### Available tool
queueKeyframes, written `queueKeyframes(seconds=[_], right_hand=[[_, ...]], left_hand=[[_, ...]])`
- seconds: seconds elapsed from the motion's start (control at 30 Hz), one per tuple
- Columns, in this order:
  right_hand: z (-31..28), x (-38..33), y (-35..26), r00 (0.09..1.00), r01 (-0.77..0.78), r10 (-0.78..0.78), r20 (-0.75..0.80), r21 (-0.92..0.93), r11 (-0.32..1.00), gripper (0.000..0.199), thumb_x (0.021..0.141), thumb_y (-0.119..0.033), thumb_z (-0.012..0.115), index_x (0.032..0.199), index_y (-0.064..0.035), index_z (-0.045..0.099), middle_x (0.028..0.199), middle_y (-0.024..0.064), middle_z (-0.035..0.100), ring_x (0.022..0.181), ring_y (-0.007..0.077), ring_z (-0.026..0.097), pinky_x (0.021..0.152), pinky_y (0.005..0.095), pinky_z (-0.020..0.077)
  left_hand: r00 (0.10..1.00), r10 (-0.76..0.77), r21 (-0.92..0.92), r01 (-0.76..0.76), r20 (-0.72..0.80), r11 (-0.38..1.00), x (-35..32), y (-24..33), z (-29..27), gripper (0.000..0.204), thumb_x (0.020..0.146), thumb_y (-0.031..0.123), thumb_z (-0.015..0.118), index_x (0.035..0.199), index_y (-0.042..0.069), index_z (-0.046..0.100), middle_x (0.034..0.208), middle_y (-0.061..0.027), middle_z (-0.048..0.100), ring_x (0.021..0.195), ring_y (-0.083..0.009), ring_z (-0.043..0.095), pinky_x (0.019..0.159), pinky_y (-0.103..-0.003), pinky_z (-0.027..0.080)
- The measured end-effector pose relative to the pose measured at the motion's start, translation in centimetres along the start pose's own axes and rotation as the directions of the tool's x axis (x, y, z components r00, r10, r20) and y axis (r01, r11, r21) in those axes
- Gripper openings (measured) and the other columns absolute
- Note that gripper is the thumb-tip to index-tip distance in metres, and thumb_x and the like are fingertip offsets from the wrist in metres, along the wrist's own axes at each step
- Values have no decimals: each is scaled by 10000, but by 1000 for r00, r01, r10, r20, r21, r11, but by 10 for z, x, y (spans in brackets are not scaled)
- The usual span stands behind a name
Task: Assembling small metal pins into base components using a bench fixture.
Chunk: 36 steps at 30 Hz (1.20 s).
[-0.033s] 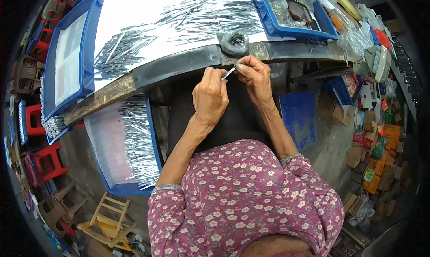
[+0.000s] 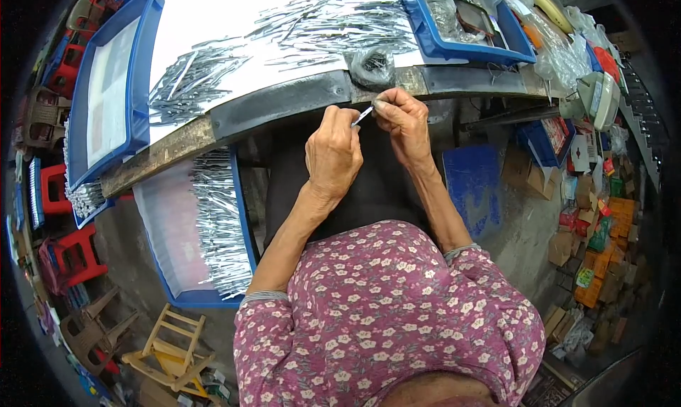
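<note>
Blue trays (image 2: 241, 208), silver pins (image 2: 213, 215), purple floral sleeves (image 2: 397, 300).

We see a mauve, short-sleeved cotton top (image 2: 386, 315) dotted with small white flowers, grey-edged cuffs, and bare forearms and hands.

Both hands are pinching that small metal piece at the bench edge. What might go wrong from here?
The thin metal piece sits only between fingertips of the left hand and right hand, past the table edge; a slip would likely drop it to the lap. The loose metal pieces heaped nearby could get knocked off.
</note>
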State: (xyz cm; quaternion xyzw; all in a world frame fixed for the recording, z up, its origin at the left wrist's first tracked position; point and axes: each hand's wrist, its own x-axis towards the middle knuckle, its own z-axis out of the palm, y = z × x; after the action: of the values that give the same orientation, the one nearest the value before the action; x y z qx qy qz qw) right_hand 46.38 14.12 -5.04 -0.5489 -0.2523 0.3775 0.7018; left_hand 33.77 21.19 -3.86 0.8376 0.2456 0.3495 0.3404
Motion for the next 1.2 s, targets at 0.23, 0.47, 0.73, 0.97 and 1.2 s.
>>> queueKeyframes(seconds=[0.23, 0.47, 0.73, 0.97, 1.2], right_hand=[[3, -4, 1, 1000, 6, -6, 14, 2, 1000, 56, 787, -52, 549, 800, 2, 547, 675, 11, 516, 563, 44, 402, 511, 176, 301], [8, -6, -1, 999, 25, -24, 29, -22, 999, 55, 790, -53, 544, 783, 2, 546, 663, 10, 512, 538, 37, 389, 487, 167, 289], [6, -10, 11, 999, -49, 50, -8, 113, 992, 71, 798, -55, 544, 797, 16, 540, 656, 24, 505, 523, 39, 384, 466, 159, 282], [5, -12, 16, 997, -67, 72, -26, 167, 984, 72, 801, -53, 534, 805, 19, 539, 660, 24, 497, 512, 40, 373, 457, 159, 274], [0, -10, 15, 998, -32, 38, -54, 119, 992, 72, 800, -50, 531, 808, 20, 543, 664, 27, 511, 505, 38, 368, 456, 161, 273]], left_hand=[[999, -12, -6, 12, 32, 1000, -2, 1, -5, 157, 689, -51, 548, 833, 5, 522, 788, -130, 505, 659, -318, 551, 559, -385, 449], [1000, -14, -14, 15, 26, 1000, -3, -1, -8, 148, 684, -52, 544, 820, 2, 522, 780, -134, 509, 655, -332, 546, 563, -395, 446], [998, -27, 42, 24, 60, 999, -5, -1, -9, 118, 709, -28, 544, 820, 7, 527, 788, -145, 518, 668, -345, 559, 562, -414, 446], [990, -75, 142, 58, 121, 988, -6, 3, -9, 133, 710, -26, 574, 834, 6, 541, 802, -129, 537, 692, -312, 566, 593, -385, 454], [996, -8, 125, -3, 93, 992, -7, -1, -8, 122, 703, -31, 559, 809, 13, 517, 779, -140, 505, 646, -330, 566, 552, -396, 454]])
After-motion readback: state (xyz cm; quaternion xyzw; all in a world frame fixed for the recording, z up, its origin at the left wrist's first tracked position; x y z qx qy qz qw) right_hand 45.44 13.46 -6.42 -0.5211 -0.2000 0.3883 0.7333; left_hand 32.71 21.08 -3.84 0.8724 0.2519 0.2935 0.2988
